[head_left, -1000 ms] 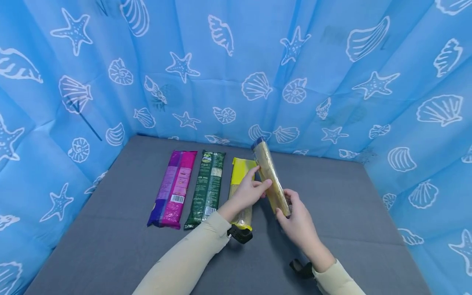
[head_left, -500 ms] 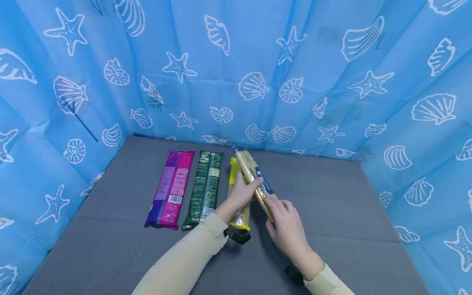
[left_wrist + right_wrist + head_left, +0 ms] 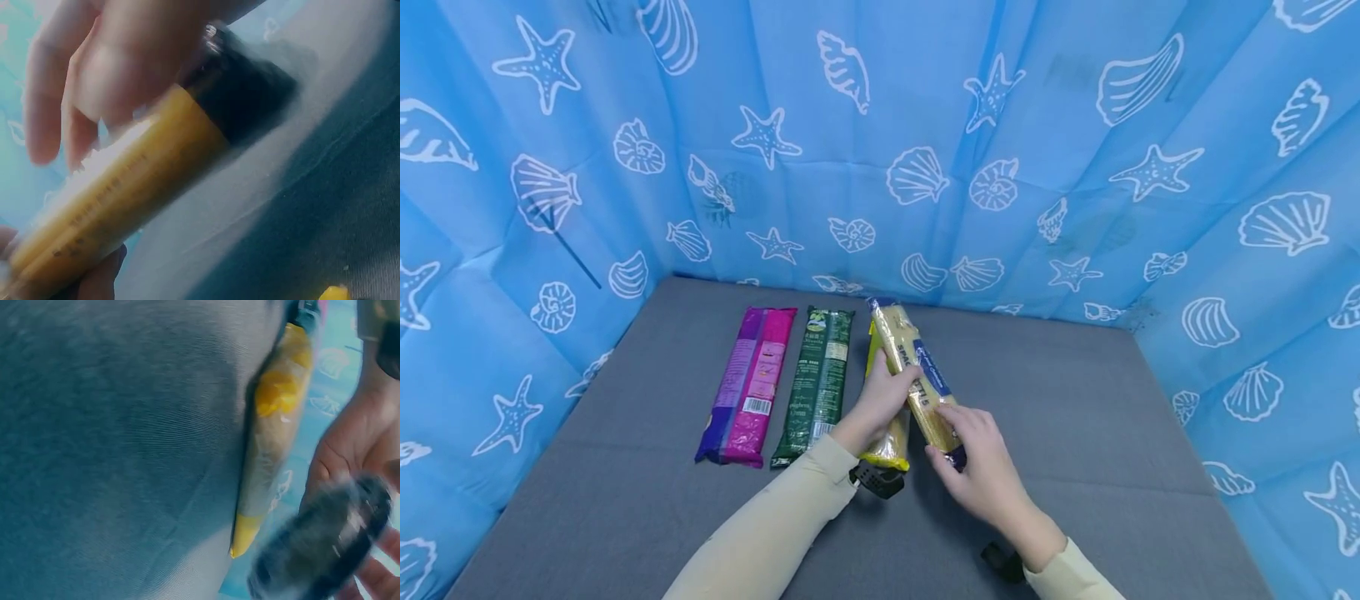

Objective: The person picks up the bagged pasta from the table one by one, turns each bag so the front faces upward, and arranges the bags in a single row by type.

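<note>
A clear spaghetti pack (image 3: 922,379) with a blue label and dark ends is held slanted over the yellow-ended pasta pack (image 3: 891,446), partly covering it in the head view. My left hand (image 3: 880,400) grips it around the middle from the left, thumb on its printed face. My right hand (image 3: 988,467) is at the near end, its fingers touching the upper face. Over the pack in the left wrist view, the right hand's fingers (image 3: 47,106) reach down fairly straight. The pack's dark end (image 3: 319,544) looms blurred in the right wrist view, in front of the left hand.
To the left, a green pasta pack (image 3: 815,387) and a pink and purple pack (image 3: 748,387) lie side by side on the grey tabletop (image 3: 1075,400). Blue curtains (image 3: 880,108) with white shell prints hang around the table.
The spaghetti pack has been turned so its printed, blue-labelled face shows, and its far end has swung left over the yellow-ended pack. My right hand has shifted from gripping its near end to touching its face.
</note>
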`<state>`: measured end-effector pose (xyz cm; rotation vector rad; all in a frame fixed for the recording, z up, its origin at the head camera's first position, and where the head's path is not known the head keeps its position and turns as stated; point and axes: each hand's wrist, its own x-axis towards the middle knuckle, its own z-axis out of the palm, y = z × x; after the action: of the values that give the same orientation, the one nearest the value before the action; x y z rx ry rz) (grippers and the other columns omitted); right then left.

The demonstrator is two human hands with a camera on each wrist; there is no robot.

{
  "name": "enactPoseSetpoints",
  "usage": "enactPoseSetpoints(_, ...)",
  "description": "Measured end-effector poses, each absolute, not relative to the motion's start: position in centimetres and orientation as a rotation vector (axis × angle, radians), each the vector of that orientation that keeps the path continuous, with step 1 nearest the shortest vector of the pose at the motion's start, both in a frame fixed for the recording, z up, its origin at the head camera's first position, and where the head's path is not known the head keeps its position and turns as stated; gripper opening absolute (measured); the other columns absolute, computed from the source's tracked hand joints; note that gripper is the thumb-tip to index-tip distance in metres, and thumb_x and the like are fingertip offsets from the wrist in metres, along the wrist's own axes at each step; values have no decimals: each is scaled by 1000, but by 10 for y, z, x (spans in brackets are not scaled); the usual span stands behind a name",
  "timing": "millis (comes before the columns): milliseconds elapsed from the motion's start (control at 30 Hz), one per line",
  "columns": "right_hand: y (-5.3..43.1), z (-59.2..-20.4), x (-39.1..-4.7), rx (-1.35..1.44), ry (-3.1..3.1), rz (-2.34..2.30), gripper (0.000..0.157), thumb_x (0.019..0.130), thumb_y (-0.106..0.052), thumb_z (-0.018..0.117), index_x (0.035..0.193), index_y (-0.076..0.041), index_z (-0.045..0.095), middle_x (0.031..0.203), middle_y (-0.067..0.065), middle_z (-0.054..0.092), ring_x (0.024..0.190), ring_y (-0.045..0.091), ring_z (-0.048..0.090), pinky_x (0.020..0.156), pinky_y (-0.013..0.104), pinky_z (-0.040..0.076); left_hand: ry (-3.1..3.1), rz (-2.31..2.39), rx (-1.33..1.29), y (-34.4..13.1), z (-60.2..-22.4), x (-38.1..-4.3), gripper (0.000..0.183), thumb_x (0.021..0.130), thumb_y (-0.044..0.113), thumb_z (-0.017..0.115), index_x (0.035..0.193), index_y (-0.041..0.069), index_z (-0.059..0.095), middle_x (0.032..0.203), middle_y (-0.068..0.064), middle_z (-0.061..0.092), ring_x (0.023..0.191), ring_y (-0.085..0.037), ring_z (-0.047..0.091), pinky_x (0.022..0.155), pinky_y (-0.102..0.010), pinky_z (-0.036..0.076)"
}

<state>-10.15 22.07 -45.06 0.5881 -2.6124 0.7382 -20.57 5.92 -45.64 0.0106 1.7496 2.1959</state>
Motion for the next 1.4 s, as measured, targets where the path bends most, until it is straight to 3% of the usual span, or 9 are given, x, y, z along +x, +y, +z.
enactPoseSetpoints(167, 225, -449, -105, 463, -2597, 1016, 38, 92, -17, 67, 127, -6, 57, 120, 4, 60, 105, 18, 54, 84, 43, 49, 1767, 2177, 7, 56, -454, -205, 56, 93, 22, 60, 141, 22, 31, 122, -12, 54, 94, -26, 66, 76, -40, 56)
enactPoseSetpoints(300, 227, -450, -110, 298, -2592, 1254, 35, 94, -11, 64, 126, -3, 56, 116, 8, 60, 100, 22, 60, 83, 41, 53, 1745, 2173, 23, 54, -454, -204, 55, 91, 21, 61, 139, 21, 33, 120, -11, 56, 93, -25, 66, 77, -39, 56)
enactPoseSetpoints(533, 230, -452, -113, -52, -2616, 1848, 46, 97, -20, 62, 136, -4, 46, 122, 17, 60, 106, 26, 61, 85, 27, 50, 1711, 2176, 97, 54, -453, -204, 51, 90, 17, 61, 134, 16, 37, 117, -12, 57, 94, -27, 65, 77, -40, 56)
enactPoseSetpoints(667, 231, -454, -115, -196, -2580, 2124, 49, 98, -20, 59, 141, -6, 40, 121, 17, 62, 101, 22, 62, 85, 27, 49, 1722, 2152, 128, 55, -455, -204, 52, 90, 18, 61, 135, 18, 37, 117, -11, 57, 96, -27, 64, 78, -40, 55)
enactPoseSetpoints(1033, 233, -458, -113, -194, -2564, 2250, 52, 99, -15, 55, 143, -5, 30, 116, 15, 62, 97, 22, 62, 83, 32, 51, 1791, 2053, 157, 56, -458, -200, 50, 92, 22, 60, 136, 19, 37, 113, -12, 59, 89, -25, 66, 73, -40, 57)
enactPoseSetpoints(1200, 235, -457, -113, -224, -2510, 2267, 53, 96, -12, 58, 142, -6, 32, 114, 17, 61, 93, 23, 62, 80, 34, 52, 1717, 2073, 156, 56, -462, -199, 53, 93, 19, 59, 140, 16, 33, 123, -18, 56, 91, -27, 66, 74, -41, 57)
enactPoseSetpoints(1400, 238, -458, -112, -229, -2516, 2285, 60, 95, -12, 60, 146, -1, 31, 121, 20, 58, 96, 23, 62, 83, 32, 51, 1884, 1971, 191, 57, -468, -195, 55, 96, 30, 60, 142, 17, 33, 119, -11, 55, 93, -23, 64, 74, -39, 56)
